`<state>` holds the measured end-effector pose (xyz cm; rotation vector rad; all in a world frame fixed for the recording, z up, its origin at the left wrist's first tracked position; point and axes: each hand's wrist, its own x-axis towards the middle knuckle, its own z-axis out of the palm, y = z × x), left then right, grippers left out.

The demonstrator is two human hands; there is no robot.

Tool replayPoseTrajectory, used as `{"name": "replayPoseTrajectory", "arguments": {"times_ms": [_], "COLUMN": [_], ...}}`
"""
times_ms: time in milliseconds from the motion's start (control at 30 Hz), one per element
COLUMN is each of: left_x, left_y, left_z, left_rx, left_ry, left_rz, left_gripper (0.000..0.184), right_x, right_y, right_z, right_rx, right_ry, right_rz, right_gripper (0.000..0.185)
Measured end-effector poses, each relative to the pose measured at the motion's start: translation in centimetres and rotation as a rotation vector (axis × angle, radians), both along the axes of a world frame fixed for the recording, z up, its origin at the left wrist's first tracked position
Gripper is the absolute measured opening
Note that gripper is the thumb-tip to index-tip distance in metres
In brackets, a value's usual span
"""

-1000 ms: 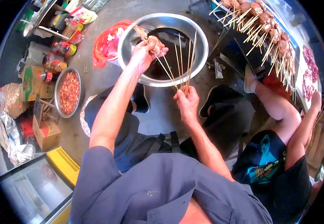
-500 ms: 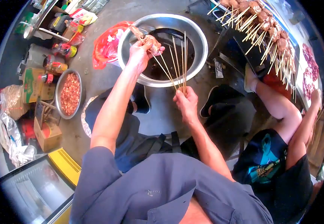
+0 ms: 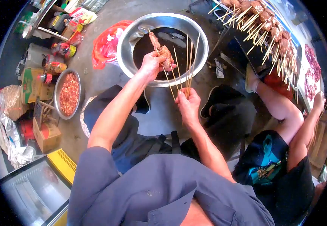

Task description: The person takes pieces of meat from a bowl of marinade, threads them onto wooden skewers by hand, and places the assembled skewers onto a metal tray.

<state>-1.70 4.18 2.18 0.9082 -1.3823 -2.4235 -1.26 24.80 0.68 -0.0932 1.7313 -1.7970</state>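
Note:
My left hand [image 3: 153, 67] is closed around raw meat [image 3: 166, 56] above the near left side of a big steel basin. Beyond its fingers a narrower meat strip [image 3: 154, 40] points up, a skewer tip apparently poking from its far end. Several thin wooden skewers [image 3: 189, 71] fan upward from my right hand [image 3: 188, 102], whose fingers are pinched around their lower ends. Some of them run toward the meat in my left hand; others stand bare over the basin. Dark liquid [image 3: 142, 51] covers the bottom of the steel basin [image 3: 203, 41].
Left of me are a metal bowl of chopped reddish meat [image 3: 69, 94], bottles [image 3: 63, 50] and a cardboard box [image 3: 47, 135]. A red plastic bag [image 3: 100, 51] touches the basin's left. Skewered meat [image 3: 274, 34] lines a tray at upper right. Another person's leg [image 3: 278, 100] is at right.
My left hand has moved right and slightly down with the meat, from the basin's left rim to over the liquid. The skewers in my right hand have spread and tilted somewhat; that hand stays nearly still.

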Motion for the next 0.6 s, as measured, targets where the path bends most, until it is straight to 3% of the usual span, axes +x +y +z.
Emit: {"name": "replayPoseTrajectory", "arguments": {"times_ms": [600], "left_x": [0.0], "left_y": [1.6], "left_z": [0.1], "left_rx": [0.144], "left_ry": [0.242], "left_rz": [-0.195], "left_gripper": [0.024], "right_x": [-0.7], "right_y": [-0.7], "right_z": [0.8], "right_rx": [-0.074], "right_ry": [-0.037], "right_rz": [-0.068], "right_gripper": [0.007]}}
